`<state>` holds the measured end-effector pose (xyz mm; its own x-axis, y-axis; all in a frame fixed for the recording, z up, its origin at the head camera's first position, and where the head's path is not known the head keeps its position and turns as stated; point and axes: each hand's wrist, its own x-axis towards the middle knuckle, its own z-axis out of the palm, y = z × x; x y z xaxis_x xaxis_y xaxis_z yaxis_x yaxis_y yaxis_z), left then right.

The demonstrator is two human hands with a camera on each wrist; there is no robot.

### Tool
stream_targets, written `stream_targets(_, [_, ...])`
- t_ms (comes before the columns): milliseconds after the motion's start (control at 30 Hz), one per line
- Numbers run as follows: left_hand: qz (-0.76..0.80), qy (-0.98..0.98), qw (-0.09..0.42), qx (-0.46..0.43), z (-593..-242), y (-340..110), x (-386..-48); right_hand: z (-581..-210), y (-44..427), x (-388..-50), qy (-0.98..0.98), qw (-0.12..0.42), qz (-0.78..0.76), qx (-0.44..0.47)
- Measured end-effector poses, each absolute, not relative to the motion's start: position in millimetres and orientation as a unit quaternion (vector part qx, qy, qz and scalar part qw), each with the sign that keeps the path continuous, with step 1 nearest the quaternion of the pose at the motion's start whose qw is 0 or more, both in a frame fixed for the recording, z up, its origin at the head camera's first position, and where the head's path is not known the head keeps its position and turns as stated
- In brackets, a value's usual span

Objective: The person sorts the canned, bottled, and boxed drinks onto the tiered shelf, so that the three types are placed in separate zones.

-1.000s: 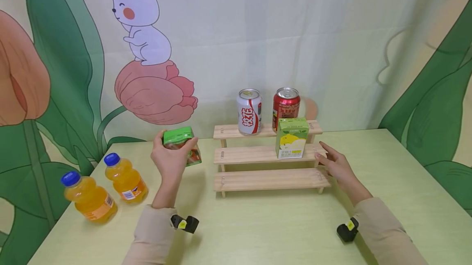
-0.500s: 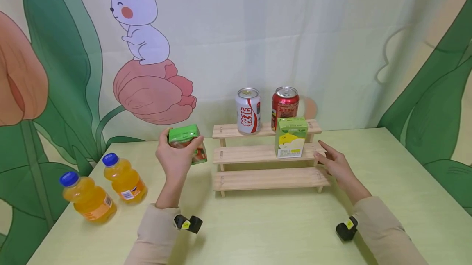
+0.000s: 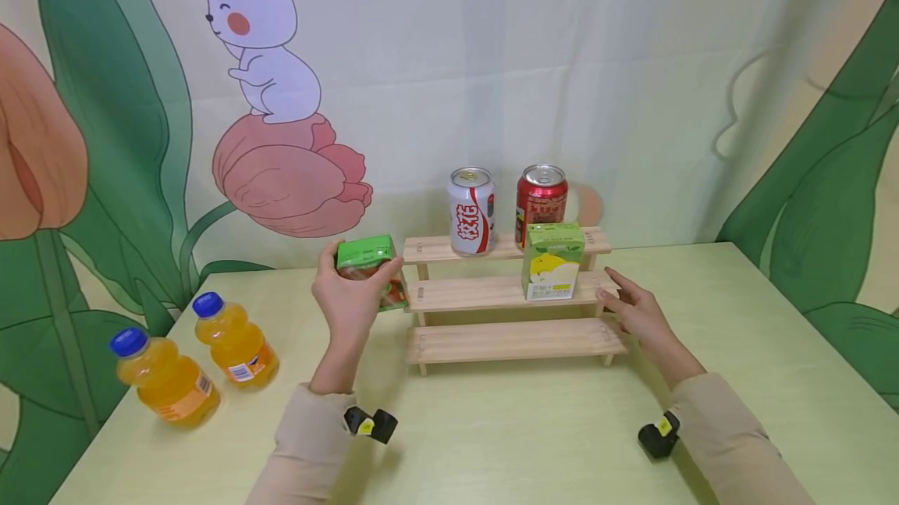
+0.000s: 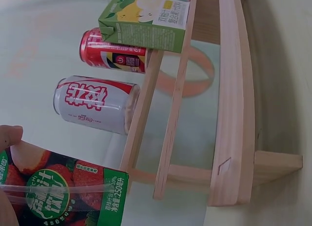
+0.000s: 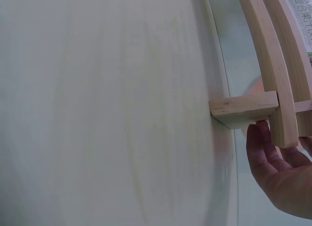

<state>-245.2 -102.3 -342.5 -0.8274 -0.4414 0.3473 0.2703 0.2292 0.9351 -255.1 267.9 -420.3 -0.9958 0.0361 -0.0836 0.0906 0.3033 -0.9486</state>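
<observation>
My left hand (image 3: 346,298) grips a green-topped strawberry juice carton (image 3: 365,250) between thumb and fingers, above the table beside the left end of a three-tier wooden rack (image 3: 477,341). In the left wrist view the carton's strawberry-printed face (image 4: 63,192) shows near the rack. My right hand (image 3: 642,321) holds the rack's right end, its fingers bent against the wood in the right wrist view. A green pear juice carton (image 3: 552,263) stands on the middle tier, toward the right. On the top tier stand a white can (image 3: 472,212) and a red can (image 3: 541,197).
Two orange juice bottles with blue caps, one nearer (image 3: 168,380) and one farther (image 3: 235,341), stand on the table at the left. Behind the rack hangs a curtain (image 3: 646,99) with a printed rabbit and flowers. A black wrist camera sits on each sleeve.
My left hand has moved right with the strawberry carton, up to the rack's left end. The right hand keeps its place at the rack, and the cans and pear carton have not moved.
</observation>
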Motion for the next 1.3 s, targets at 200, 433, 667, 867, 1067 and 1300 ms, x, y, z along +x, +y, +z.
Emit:
stream_targets(200, [-0.62,-0.731,0.278,0.063,-340,-95,-245,-420,267,-255,0.803,0.025,-0.595,0.041])
stream_targets(433, [-0.625,-0.727,0.278,0.053,-340,-87,-245,-421,267,-256,0.798,0.024,-0.6,0.041])
stream_targets(667, [-0.634,-0.721,0.275,0.048,-340,-81,-247,-420,266,-255,0.804,0.024,-0.592,0.039])
stream_targets(867, [-0.647,-0.714,0.265,0.041,-340,-75,-247,-419,265,-255,0.806,0.025,-0.59,0.046])
stream_targets(1067, [-0.646,-0.715,0.265,0.038,-341,-69,-249,-420,265,-255,0.805,0.023,-0.591,0.047])
stream_targets(1300, [-0.65,-0.711,0.267,0.031,-342,-63,-251,-420,267,-255,0.805,0.018,-0.592,0.041])
